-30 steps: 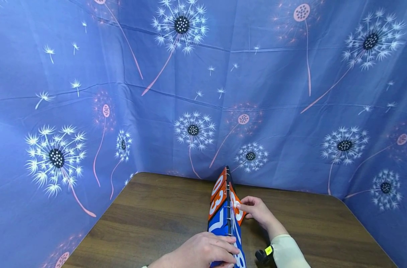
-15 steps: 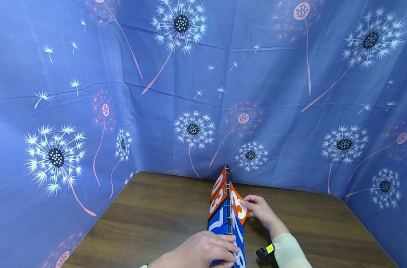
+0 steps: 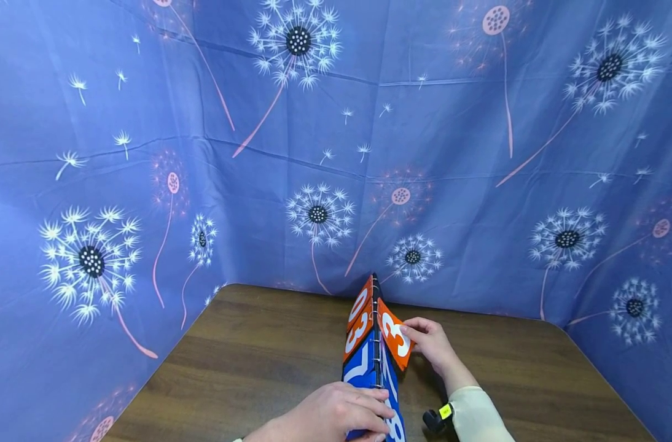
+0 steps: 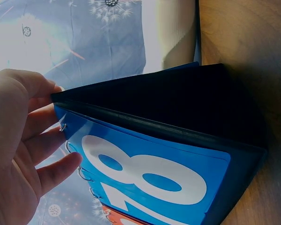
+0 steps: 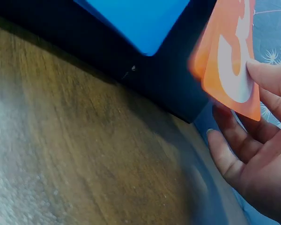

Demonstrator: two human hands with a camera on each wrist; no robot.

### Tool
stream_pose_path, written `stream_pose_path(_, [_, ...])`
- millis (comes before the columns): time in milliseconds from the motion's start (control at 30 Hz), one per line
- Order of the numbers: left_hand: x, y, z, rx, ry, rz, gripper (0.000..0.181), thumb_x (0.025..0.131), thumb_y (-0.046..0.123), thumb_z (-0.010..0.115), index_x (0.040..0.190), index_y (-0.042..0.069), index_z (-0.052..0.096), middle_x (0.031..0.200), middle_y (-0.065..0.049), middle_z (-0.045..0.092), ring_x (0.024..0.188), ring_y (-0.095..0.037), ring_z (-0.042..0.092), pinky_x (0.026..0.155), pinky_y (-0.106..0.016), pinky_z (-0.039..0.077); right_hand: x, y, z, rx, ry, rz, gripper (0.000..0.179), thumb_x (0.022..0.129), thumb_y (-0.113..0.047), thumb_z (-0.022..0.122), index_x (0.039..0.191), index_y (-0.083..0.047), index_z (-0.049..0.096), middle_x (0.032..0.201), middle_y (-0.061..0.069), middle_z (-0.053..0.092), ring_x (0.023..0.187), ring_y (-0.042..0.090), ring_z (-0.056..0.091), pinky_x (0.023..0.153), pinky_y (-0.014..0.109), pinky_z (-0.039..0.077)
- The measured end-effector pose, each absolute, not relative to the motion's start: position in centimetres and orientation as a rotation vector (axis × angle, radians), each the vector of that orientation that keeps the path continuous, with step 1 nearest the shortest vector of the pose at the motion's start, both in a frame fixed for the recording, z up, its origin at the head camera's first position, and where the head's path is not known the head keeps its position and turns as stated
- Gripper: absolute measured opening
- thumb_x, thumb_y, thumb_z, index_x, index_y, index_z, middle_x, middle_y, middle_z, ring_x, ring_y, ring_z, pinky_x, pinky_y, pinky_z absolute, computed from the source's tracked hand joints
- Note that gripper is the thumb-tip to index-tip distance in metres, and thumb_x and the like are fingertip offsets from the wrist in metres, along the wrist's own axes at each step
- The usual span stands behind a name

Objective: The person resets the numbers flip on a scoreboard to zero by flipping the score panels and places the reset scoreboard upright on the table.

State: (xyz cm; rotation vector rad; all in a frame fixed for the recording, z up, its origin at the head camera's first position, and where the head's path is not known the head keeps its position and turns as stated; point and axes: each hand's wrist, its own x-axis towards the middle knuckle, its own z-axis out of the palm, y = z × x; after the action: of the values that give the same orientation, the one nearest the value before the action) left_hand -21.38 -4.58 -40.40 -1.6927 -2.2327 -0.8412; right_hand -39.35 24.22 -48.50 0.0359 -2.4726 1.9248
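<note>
A flip scoreboard [image 3: 357, 366] stands like a tent on the table, its ringed spine pointing away from me. Orange and blue cards with white digits hang on both sides. My left hand [image 3: 341, 410] grips the near end of the spine; in the left wrist view its thumb and fingers lie around the top edge, beside a blue card with an 8 [image 4: 145, 164]. On the right side, my right hand [image 3: 437, 348] pinches an orange card with a 3 [image 3: 394, 336] by its lower edge, lifted away from the black board [image 5: 175, 96]. Another orange card lies behind it.
The brown wooden table [image 3: 258, 344] extends on both sides of the scoreboard. A blue dandelion-print cloth [image 3: 452, 245] hangs behind and at the sides. A small black device with a yellow label [image 3: 438, 418] sits by the right sleeve [image 3: 476, 414].
My right hand has drawn the orange 3 card outward and to the right, so more of its face shows. My left hand stays in place on the spine.
</note>
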Motion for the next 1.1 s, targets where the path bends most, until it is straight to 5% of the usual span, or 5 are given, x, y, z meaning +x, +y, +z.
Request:
stream_pose_path(400, [-21.6,-4.0,-40.4,-1.721,-2.150,-0.825,0.021,0.104,0.019,0.062,0.117,0.010,0.076,0.125,-0.001,0.076,0.136,-0.004,0.058,0.112,-0.019,0.043,-39.1,27.3,-47.2,0.154,-2.386,2.309,0.019,0.103,-0.028,0.063,0.088,-0.018,0.068,0.079,-0.005,0.072,0.067,0.009,0.069,0.061,0.025,0.059])
stream_pose_path(833, [-21.8,-4.1,-40.4,-1.703,-2.078,-0.680,0.019,0.103,0.019,0.064,0.117,0.013,0.076,0.127,0.003,0.075,0.136,-0.003,0.057,0.111,-0.017,0.044,-37.8,30.1,-43.7,0.813,-1.772,3.021,0.045,0.112,-0.007,0.023,0.125,-0.009,0.066,0.118,0.007,0.075,0.105,0.020,0.076,0.087,0.039,0.062])
stream_pose_path(1100, [-21.7,-4.0,-40.3,-1.711,-2.075,-0.692,0.019,0.102,0.018,0.065,0.116,0.013,0.076,0.125,0.001,0.076,0.136,-0.004,0.058,0.111,-0.017,0.044,-36.5,28.1,-39.0,0.876,-1.831,2.803,0.041,0.113,-0.015,0.030,0.153,-0.006,0.038,0.134,0.004,0.063,0.114,0.020,0.072,0.099,0.045,0.058])
